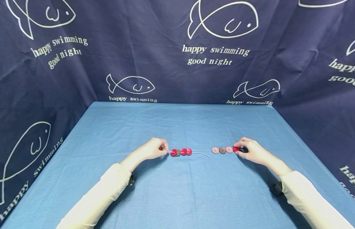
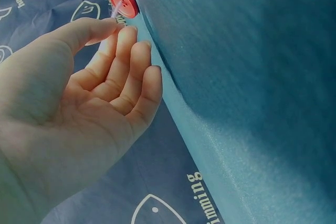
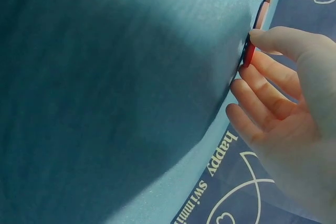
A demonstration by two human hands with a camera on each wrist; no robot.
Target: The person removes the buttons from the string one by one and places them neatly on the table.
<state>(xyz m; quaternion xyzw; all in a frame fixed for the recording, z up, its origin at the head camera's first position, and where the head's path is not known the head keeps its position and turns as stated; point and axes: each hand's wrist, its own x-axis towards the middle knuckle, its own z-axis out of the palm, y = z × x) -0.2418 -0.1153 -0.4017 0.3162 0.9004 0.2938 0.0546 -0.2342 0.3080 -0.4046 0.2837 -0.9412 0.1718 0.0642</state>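
My left hand (image 1: 152, 149) pinches one end of a pale cord (image 1: 201, 153) between thumb and index finger. Threaded on that cord, red buttons (image 1: 183, 151) and a brown button (image 1: 178, 153) lie partly overlapping, and the cord's free end curves off to the right. In the left wrist view a red button (image 2: 124, 3) sits just past the fingertips. Farther right, my right hand (image 1: 253, 152) grips a red button (image 1: 236, 149) by its edges, at the end of a row. The right wrist view shows this red button (image 3: 249, 53) between thumb and fingers, close to the cloth.
Two pink buttons (image 1: 215, 150) and a brown button (image 1: 222, 150) lie in line left of the right hand. A blue cloth (image 1: 171, 194) covers the table. Dark blue curtains (image 1: 166, 47) printed with fish stand behind it and at both sides.
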